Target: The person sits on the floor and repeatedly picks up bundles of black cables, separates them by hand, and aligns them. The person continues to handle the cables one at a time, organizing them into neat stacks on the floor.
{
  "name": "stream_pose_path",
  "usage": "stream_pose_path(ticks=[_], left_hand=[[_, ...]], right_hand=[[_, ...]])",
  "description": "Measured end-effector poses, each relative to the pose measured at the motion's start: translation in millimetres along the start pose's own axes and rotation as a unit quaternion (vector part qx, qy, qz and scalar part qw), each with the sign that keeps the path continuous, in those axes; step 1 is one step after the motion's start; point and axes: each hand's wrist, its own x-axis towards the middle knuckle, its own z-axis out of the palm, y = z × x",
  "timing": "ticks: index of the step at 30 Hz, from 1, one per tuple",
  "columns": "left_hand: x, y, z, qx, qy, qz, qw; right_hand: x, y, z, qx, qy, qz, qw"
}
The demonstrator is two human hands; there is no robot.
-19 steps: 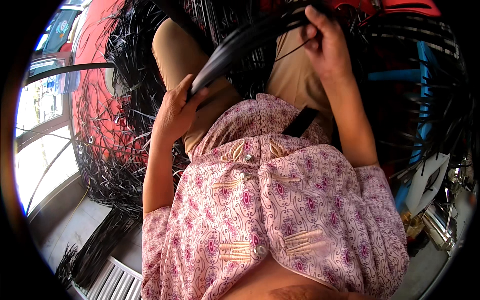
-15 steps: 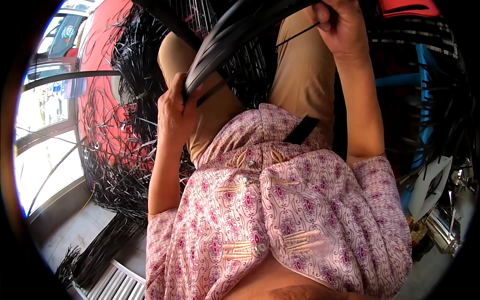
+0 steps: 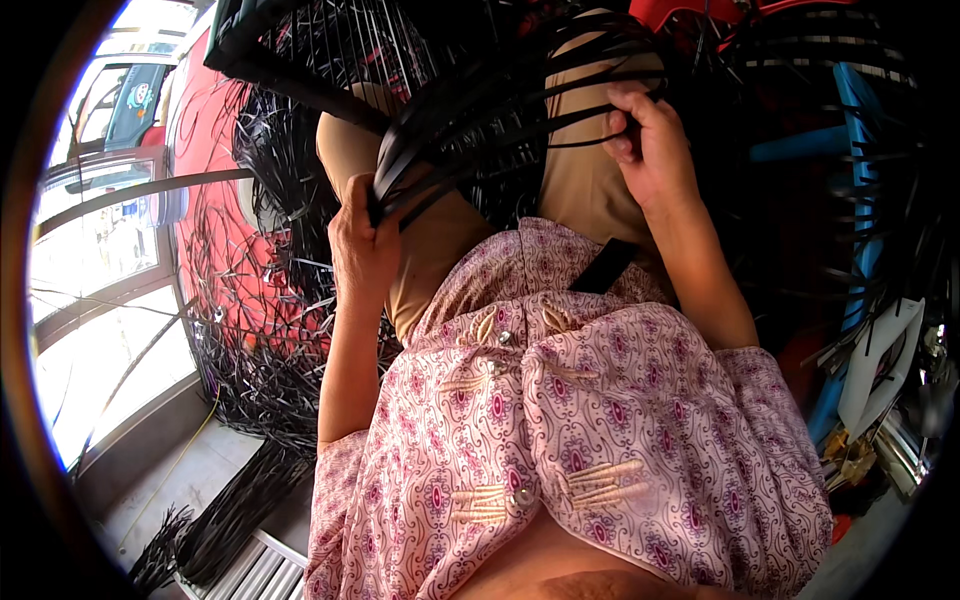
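Going left to right, we have a bright window (image 3: 95, 340) at the far left edge, glare likely washing out detail, then a red surface (image 3: 212, 150) half covered by tangled black strands (image 3: 275, 395). Below, on the grey floor (image 3: 165, 465), a loose dark bundle (image 3: 235, 515) lies against the upper edge of a white slatted piece (image 3: 262, 575), presumably just parked clear of the lap. Upper left, a black frame (image 3: 320, 98) slants in over the near knee. Left hand (image 3: 362, 245): grip clamped on the gathered end of the black strips (image 3: 420, 140), likely so they stay in one bunch. The strips arc above the tan trousers (image 3: 590, 185), between both hands, fanning out rightward. Right hand (image 3: 650, 145): thumb and fingers pinched together on a few strips at the fanned side, which we read as holding them apart from the rest; exact count unclear. A short black band (image 3: 604, 266) lies on the lap, at the patterned top's (image 3: 600, 420) front hem. Far right: blue bar (image 3: 860, 180), pale frame (image 3: 862, 385) tilted, shiny scraps (image 3: 905, 455) near its lower corner; background too dark to sort.
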Motion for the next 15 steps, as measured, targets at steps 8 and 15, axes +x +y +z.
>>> stream_pose_path(ticks=[8, 15], left_hand=[[-14, 2, -5, 0.002, -0.011, 0.008, 1.000], [-26, -4, -2, 0.044, -0.015, 0.047, 0.998]], right_hand=[[-22, 9, -21, 0.005, 0.010, 0.039, 0.999], [-40, 7, -14, 0.044, -0.003, 0.045, 0.998]])
